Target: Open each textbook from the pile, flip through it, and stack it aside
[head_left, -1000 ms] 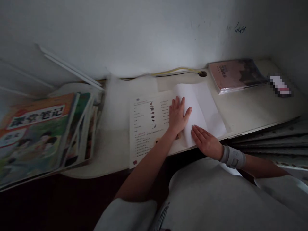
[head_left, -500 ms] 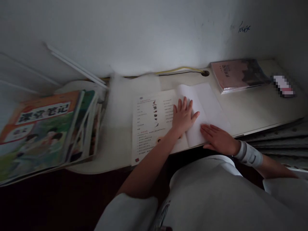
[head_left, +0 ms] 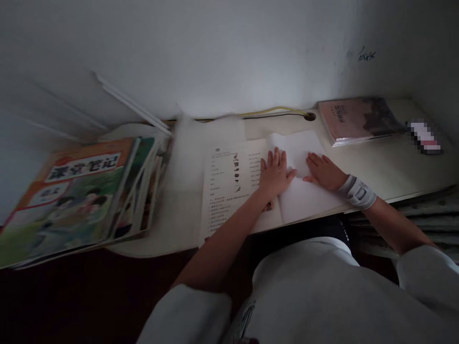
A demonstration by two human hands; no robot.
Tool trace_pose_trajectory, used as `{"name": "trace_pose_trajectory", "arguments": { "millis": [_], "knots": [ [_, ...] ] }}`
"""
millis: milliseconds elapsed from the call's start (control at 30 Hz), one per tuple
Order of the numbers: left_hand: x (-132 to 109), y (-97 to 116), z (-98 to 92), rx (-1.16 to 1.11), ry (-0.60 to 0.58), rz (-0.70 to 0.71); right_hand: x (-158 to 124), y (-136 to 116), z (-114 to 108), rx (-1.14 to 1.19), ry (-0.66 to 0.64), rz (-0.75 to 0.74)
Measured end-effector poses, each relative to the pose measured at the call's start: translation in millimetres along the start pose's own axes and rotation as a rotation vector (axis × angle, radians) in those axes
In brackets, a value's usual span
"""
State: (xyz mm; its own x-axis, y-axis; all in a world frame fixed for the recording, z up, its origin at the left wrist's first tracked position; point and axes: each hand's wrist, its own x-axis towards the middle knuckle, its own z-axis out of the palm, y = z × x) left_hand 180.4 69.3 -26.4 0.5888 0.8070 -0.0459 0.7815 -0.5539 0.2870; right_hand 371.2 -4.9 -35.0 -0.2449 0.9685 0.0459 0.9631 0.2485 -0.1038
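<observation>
A book with printed text and small pictures (head_left: 224, 200) lies open on the white desk, under my forearm. Over its right side rests a blank white sheet (head_left: 304, 203), with a raised fold near the top. My left hand (head_left: 275, 174) lies with fingers spread across the inner edge of that sheet and the printed page. Farther right, my right hand (head_left: 324, 171) rests flat on the white sheet, its fingers stretched toward the left hand. A grey band (head_left: 358, 192) circles my right wrist. Neither hand grips anything.
A stack of books (head_left: 82, 196) with a colourful cover stands at the left. Pink-covered books (head_left: 355, 119) lie at the back right, beside a blurred-out phone-like object (head_left: 425, 137). A yellow cable (head_left: 276, 109) runs along the wall into a desk hole (head_left: 310, 116). Behind the book lies a translucent sheet (head_left: 211, 131).
My right hand has slid up and away across the white sheet from its near edge. My left hand stays in about the same place. The whole view has shifted slightly.
</observation>
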Motion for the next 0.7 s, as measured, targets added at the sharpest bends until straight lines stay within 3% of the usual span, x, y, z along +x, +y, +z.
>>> {"name": "trace_pose_trajectory", "arguments": {
  "millis": [200, 333, 467, 700],
  "knots": [
    [3, -6, -0.8, -0.044, 0.002, 0.034, 15, 36, 10, 0.161, 0.130, 0.262],
    [11, -8, -3.2, -0.062, -0.010, -0.007, 23, 57, 11, 0.237, 0.134, 0.256],
    [15, -7, -1.4, 0.043, -0.012, 0.046, 24, 60, 8, 0.243, 0.162, 0.289],
    [13, -7, 1.5, 0.037, -0.001, 0.058, 31, 62, -1, 0.294, 0.231, 0.357]
  ]
}}
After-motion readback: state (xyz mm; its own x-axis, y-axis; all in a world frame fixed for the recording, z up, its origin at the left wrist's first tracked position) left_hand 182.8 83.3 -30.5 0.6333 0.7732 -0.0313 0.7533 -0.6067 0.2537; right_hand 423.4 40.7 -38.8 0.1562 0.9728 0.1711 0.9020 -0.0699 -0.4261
